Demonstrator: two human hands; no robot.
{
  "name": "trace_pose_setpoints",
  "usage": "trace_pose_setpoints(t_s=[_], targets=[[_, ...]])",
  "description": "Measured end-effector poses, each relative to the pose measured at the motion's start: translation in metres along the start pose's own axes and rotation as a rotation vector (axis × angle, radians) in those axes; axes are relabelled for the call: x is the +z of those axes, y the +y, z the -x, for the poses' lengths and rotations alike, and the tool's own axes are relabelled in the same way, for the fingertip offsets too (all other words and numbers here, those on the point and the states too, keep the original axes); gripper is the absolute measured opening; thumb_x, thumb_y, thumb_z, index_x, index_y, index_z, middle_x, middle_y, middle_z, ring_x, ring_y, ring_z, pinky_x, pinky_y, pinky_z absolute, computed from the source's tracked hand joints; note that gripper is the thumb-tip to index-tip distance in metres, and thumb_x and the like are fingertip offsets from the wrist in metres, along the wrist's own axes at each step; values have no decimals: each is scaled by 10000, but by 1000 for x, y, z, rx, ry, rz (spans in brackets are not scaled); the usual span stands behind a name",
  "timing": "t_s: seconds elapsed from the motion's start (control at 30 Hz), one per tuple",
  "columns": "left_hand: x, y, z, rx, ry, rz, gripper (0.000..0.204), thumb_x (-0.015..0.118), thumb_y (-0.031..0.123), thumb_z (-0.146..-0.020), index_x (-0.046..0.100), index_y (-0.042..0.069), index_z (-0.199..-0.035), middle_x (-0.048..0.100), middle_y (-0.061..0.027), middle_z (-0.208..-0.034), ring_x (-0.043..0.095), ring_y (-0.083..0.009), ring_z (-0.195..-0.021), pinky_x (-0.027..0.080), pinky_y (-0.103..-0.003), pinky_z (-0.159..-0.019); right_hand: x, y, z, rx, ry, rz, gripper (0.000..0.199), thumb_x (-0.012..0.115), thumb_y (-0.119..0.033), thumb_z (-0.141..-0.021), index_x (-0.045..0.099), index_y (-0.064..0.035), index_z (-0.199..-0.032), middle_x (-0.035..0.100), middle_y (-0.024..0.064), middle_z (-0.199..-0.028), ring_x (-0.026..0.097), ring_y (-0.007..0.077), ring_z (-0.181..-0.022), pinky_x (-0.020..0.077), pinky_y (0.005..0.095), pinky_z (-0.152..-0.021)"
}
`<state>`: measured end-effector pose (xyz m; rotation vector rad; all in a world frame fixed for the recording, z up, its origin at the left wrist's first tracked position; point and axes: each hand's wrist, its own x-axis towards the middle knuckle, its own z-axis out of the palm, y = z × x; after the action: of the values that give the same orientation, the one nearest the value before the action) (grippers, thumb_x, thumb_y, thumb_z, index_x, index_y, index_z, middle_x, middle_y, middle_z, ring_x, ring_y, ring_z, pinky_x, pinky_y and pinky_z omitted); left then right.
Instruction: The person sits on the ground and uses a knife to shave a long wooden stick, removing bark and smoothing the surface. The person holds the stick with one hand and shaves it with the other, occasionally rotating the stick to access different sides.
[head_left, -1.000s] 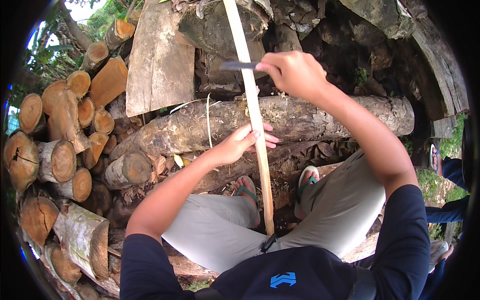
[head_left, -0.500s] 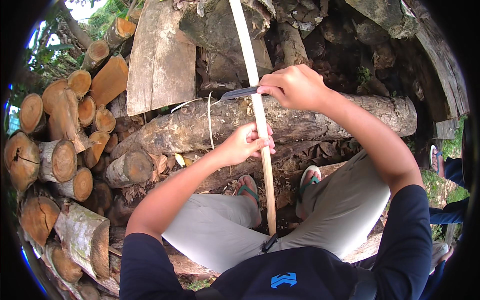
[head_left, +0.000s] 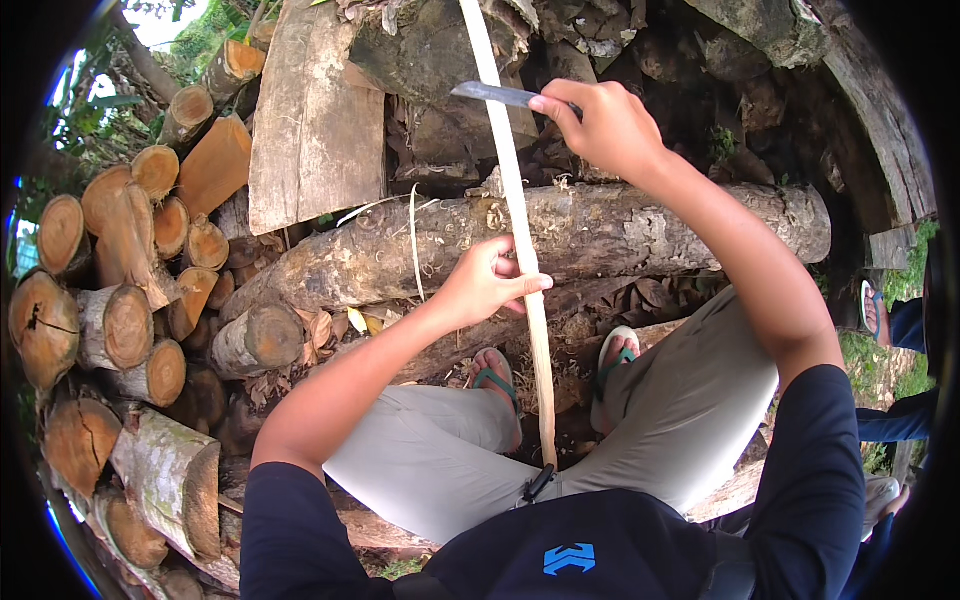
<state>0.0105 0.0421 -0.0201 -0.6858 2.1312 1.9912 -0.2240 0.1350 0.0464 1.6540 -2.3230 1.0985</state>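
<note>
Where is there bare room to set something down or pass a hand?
The broad plank right of the stacked logs shows a bare face, possibly sloped. A hand might pass between the blade and left hand, over the lying log. It's crowded in the stack itself and around the feet, with the pale stick between them.

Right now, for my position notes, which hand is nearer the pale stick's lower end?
Left. The left hand holds the stick above its lower end; the right hand is farther up, right of the stick, holding a knife.
</note>
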Motion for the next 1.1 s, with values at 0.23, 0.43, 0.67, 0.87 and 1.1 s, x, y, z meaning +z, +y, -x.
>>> trace_pose_setpoints(t_s=[0.23,0.43,0.67,0.87,1.1], targets=[[2,2,6,24,64,-46,414,843,190,-881,580,-38,-1105,740,-118,-889,735,-158,-778,622,-282,-594,-1,-10,1,40,54,29,233,624,-369,-1000,737,-173,-945,714,114,-746,700,399,-744,561,503,-636],[1,-4,2,30,108,-75,458,862,209,-862,575,-40,-1118,724,-96,-857,711,-137,-727,581,-256,-507,23,-7,4,-212,-9,-7,219,653,-333,-1003,748,-139,-973,658,137,-668,662,378,-652,517,456,-584],[6,-6,0,45,117,-52,384,843,166,-879,556,-1,-1073,697,-68,-840,710,-132,-720,573,-242,-487,25,3,5,-288,-107,-83,210,639,-373,-992,762,-202,-991,687,128,-694,683,393,-687,545,499,-639],[5,-5,-5,57,102,-86,365,834,166,-886,564,-9,-1057,714,-87,-860,716,-137,-734,586,-248,-497,39,17,-3,48,63,-274,251,650,-389,-998,752,-160,-995,669,118,-682,652,341,-627,513,446,-610],[7,-11,-3,58,110,-62,352,826,153,-889,564,-8,-1061,716,-91,-866,716,-143,-722,590,-251,-501,26,7,-9,137,21,-202,161,675,-255,-986,758,-118,-993,668,145,-731,665,322,-629,500,416,-576]])
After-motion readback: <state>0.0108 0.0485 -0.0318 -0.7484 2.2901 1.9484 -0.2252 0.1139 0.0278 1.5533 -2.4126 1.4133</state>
